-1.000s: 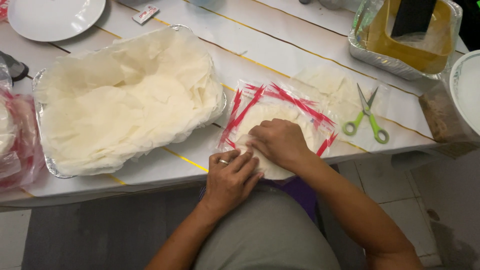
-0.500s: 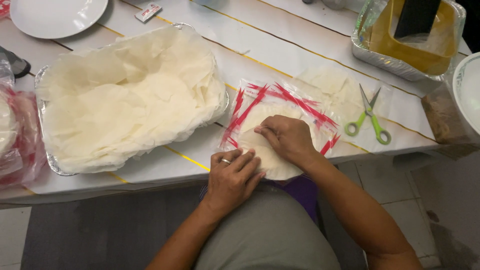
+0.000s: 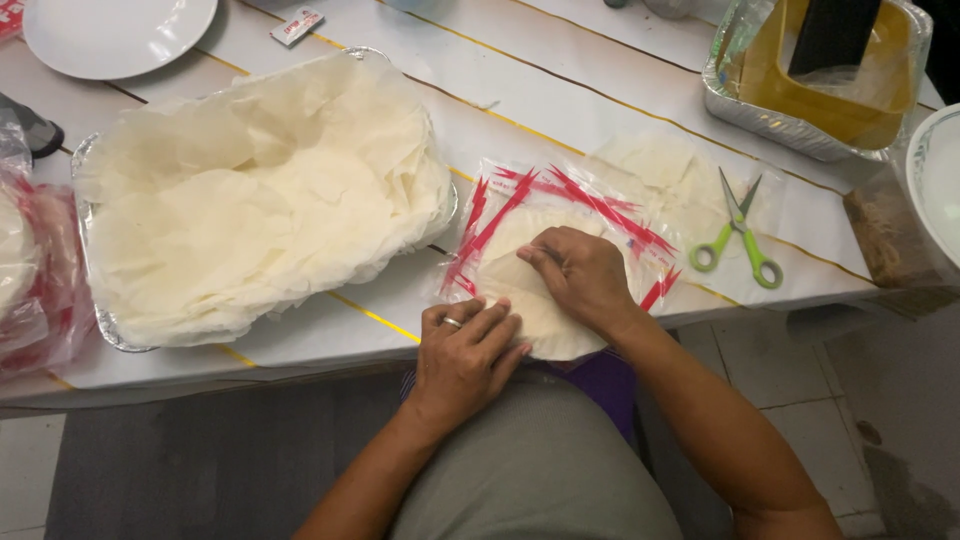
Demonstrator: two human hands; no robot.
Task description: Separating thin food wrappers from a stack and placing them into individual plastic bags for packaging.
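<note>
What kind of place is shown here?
Probably a food preparation table: a foil tray piled with thin white round wrappers, green-handled scissors, and both hands working on a wrapper stack.

My right grip (image 3: 580,280) is covering the middle of the round wrapper stack (image 3: 545,325), and my left grip (image 3: 470,350) is hiding its near-left rim, so I cannot tell whether my fingertips are pinching a sheet. Far left of my grips, the red-printed packet (image 3: 40,290) is running off the edge. Far right, the white bowl (image 3: 935,180) is being cut off too.
</note>
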